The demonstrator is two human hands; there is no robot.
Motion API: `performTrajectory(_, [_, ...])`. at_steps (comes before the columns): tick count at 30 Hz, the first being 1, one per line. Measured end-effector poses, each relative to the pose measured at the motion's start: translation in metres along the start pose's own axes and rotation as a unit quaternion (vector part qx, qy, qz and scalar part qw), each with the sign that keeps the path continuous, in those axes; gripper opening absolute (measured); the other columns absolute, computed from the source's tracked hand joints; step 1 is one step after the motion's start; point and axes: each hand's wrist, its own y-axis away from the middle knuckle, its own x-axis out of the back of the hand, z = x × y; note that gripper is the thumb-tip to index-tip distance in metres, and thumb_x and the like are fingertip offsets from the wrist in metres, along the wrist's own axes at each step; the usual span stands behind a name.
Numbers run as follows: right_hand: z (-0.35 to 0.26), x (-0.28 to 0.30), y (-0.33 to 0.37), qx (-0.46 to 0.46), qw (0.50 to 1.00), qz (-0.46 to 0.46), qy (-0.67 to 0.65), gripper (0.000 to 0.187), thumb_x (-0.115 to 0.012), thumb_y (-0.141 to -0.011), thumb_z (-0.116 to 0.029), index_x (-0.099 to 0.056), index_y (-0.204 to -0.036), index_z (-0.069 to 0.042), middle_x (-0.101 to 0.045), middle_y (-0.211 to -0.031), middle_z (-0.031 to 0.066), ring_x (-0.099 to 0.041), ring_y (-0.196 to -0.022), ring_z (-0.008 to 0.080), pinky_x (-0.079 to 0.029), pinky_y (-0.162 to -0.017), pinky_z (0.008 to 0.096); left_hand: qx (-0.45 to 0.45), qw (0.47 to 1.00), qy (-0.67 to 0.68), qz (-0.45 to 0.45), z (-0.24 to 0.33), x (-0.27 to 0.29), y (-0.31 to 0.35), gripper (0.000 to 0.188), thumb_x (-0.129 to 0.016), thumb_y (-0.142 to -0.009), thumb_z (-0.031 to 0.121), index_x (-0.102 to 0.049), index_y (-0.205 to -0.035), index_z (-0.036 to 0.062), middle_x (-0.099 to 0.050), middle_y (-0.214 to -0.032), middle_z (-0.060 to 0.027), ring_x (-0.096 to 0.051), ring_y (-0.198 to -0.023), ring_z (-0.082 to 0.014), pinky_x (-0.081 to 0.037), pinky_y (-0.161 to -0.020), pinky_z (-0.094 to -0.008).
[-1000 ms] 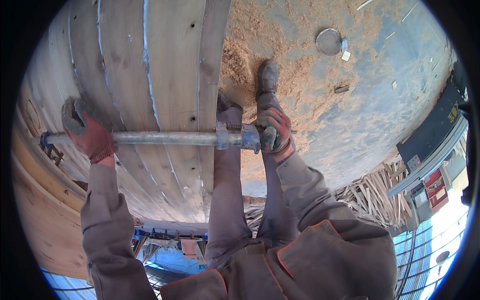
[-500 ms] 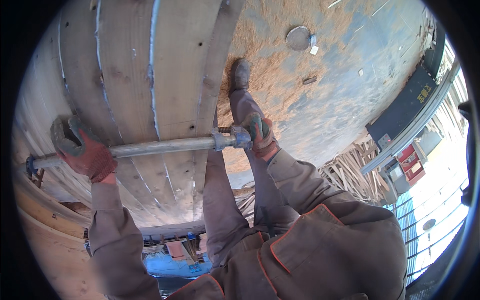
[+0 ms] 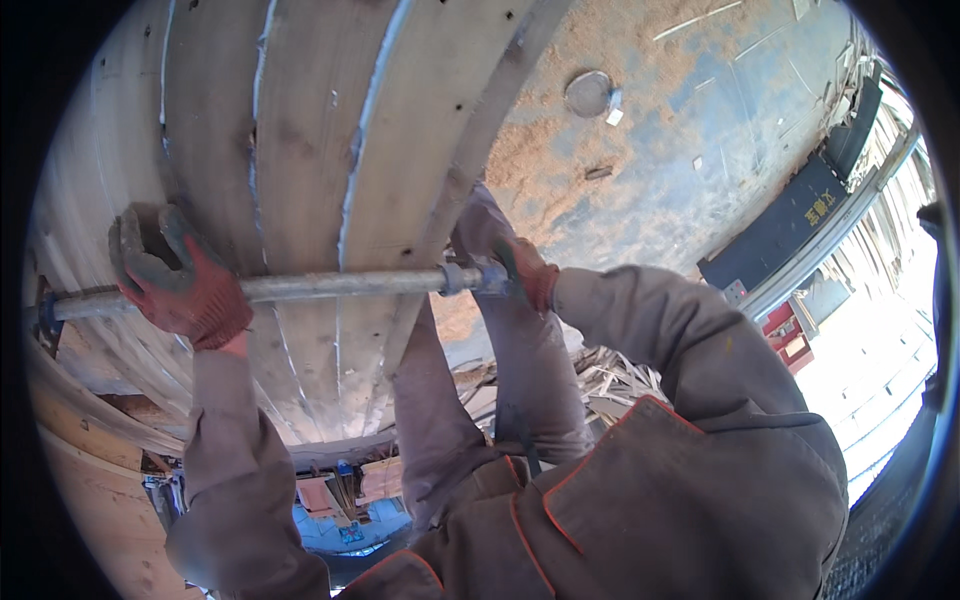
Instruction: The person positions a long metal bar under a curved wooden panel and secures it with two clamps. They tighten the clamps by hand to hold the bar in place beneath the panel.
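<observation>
A long metal pipe clamp [image 3: 345, 285] lies across wooden boards [image 3: 300, 120] edged with white glue lines. My left hand [image 3: 190, 290], in a red work glove with a dark coating, rests over the pipe near its far-left end. Its thumb and fingers are spread apart on the boards beyond the pipe. At the other end, past the boards' edge, my right hand [image 3: 530, 275] is closed around the screw end of the clamp, next to the blue-grey clamp head. The glove partly hides that end, and the handle cannot be made out.
Sawdust covers part of the floor [image 3: 650, 210], where a round lid-like disc [image 3: 589, 94] lies. A dark panel [image 3: 780, 225] and a metal rail stand at the right. Wood scraps [image 3: 625, 380] are piled behind my right arm. My legs stand close to the boards' edge.
The view has shifted, so the boards appear farther right. My right hand has turned about the clamp's screw end, its elbow now raised outward. My left hand stays on the pipe.
</observation>
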Motion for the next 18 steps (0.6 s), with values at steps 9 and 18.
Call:
performTrajectory(9, [-0.021,-0.032,0.024,-0.015,0.884,0.109,-0.454,0.04,-0.066,-0.102,-0.046,-0.073,-0.104,-0.007,-0.072,-0.092,0.0069,-0.067,-0.086,0.0177,-0.052,-0.079,0.0366,0.001,1.0,-0.014,0.025,0.003,0.003,-0.004,0.046,-0.075,-0.096,0.03,-0.064,-0.133,0.0062,-0.064,-0.135,-0.0157,-0.058,-0.128,-0.0373,-0.047,-0.107,-0.0503])
performTrajectory(18, [-0.02,-0.001,-0.011,-0.068,0.978,0.048,-0.191,0.017,-0.072,-0.096,-0.025,-0.073,-0.095,-0.008,-0.072,-0.084,0.004,-0.07,-0.074,0.0175,-0.056,-0.065,0.038,0.038,0.999,0.018,0.021,0.0,0.001,-0.007,0.046,-0.074,-0.095,0.035,-0.064,-0.132,0.0094,-0.059,-0.142,-0.0149,-0.056,-0.131,-0.0365,-0.043,-0.11,-0.0506])
